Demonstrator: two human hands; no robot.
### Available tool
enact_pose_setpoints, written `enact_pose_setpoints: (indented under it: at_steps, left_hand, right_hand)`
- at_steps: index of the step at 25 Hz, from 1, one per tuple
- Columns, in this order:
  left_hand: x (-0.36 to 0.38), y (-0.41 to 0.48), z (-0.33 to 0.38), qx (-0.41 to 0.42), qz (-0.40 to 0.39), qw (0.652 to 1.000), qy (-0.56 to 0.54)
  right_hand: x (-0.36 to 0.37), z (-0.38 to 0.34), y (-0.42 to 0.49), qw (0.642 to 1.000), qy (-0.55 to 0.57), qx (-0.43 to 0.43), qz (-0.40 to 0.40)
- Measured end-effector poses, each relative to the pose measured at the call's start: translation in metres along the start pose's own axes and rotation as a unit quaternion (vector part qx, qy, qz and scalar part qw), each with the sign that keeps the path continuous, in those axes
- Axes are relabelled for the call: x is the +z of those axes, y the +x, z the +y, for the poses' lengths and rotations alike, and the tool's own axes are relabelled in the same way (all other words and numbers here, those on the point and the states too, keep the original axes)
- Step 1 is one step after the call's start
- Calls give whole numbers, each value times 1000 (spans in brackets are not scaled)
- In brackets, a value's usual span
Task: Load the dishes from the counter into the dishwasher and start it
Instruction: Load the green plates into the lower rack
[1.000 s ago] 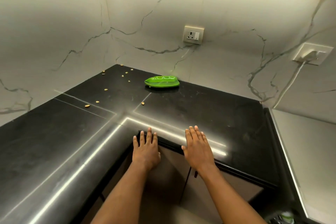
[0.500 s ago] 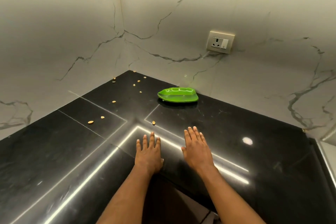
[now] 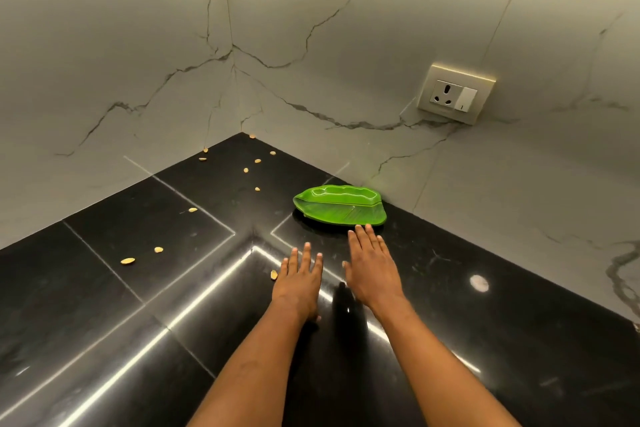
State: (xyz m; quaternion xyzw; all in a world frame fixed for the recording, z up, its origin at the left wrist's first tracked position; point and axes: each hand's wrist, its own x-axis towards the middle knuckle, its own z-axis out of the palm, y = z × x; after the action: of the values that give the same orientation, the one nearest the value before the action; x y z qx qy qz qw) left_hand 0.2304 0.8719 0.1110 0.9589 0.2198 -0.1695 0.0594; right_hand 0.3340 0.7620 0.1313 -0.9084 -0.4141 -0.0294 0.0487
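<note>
A green leaf-shaped plate (image 3: 337, 206) lies flat on the black counter (image 3: 121, 305), close to the marble back wall near the corner. My right hand (image 3: 372, 269) is stretched out palm down with straight fingers, its fingertips at the plate's near edge. My left hand (image 3: 299, 282) hovers palm down beside it, a little further back, fingers straight and holding nothing. The dishwasher is not in view.
Several pale seeds (image 3: 128, 261) are scattered over the counter toward the corner, one (image 3: 274, 274) right by my left hand. A wall socket (image 3: 455, 94) sits on the marble wall above and right of the plate.
Both hands have moved forward across the counter toward the green plate. The view has shifted closer and to the left, so the counter's front edge and cabinets are out of sight.
</note>
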Motion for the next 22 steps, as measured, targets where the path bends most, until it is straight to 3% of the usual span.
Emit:
enact_pose_setpoints:
  at_steps: [6,15,22]
  left_hand:
    - [-10,61,-2,-67,-141,988,6]
    - [-15,82,7,-56,-209,976,28]
    - [-18,79,7,-49,-215,974,49]
  right_hand:
    - [24,26,60,1000,-12,-7,-15]
    - [61,47,134,995,-48,-20,-84]
    - [46,39,127,994,-87,-57,27]
